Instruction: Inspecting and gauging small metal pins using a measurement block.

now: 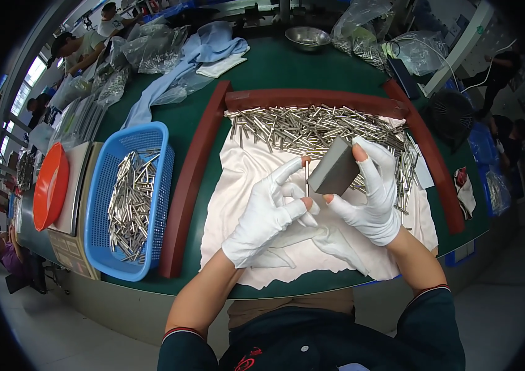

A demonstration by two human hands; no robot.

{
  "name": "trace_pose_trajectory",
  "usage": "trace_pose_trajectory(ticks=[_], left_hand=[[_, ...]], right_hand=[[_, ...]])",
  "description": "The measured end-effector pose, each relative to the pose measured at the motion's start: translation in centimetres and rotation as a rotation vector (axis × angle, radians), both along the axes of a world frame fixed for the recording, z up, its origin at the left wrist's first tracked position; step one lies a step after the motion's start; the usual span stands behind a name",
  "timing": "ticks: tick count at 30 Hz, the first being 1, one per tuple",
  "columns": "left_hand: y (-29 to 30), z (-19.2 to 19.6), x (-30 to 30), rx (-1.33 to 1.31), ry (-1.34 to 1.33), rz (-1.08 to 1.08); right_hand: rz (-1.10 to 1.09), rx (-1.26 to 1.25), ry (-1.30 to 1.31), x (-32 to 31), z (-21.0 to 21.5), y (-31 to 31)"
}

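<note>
White gloves with bare fingertips at thumb and forefinger cover both hands. My left hand (270, 209) pinches a thin metal pin (307, 178) upright by its two ends, between thumb and forefinger. Close to its right, my right hand (375, 196) grips a dark grey rectangular block (335, 167), tilted, with fingers on its far edge and thumb at its near corner. Whether block and pin touch, I cannot tell. Beneath both hands lies a pale pink cloth (225, 204) with a crumpled white cloth (337, 246) on it. Many loose metal pins (299, 127) are heaped beyond the hands.
Dark red rails (196, 179) frame the work area on the green table (268, 68). At left stand a blue plastic basket (93, 213) of pins and an orange bowl (51, 185). Behind are a metal bowl (307, 38), plastic bags and a blue cloth (170, 80). Other people sit further off.
</note>
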State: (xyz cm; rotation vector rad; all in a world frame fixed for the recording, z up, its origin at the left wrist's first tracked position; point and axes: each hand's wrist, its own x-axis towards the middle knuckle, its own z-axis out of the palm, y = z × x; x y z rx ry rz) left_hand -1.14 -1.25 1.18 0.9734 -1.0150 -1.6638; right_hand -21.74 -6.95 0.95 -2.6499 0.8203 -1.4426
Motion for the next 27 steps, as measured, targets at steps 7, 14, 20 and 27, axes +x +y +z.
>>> trace_pose_trajectory(ticks=[7,14,20,27], left_hand=[[0.3,0.0,-0.3,0.024,0.067,0.018],[0.3,0.2,-0.2,-0.027,0.085,0.033],[-1.0,0.8,0.7,-0.078,0.06,0.206],[-0.2,-9.9,1.4,-0.232,0.06,0.157]], right_hand=[[-0.02,-0.082,0.057,-0.3,-0.2,-0.1],[-0.083,-0.069,0.091,-0.4,-0.3,-0.3],[-0.147,0.169,0.114,-1.0,0.7,-2.6],[-0.226,0.098,0.316,-1.5,6.0,-4.5]])
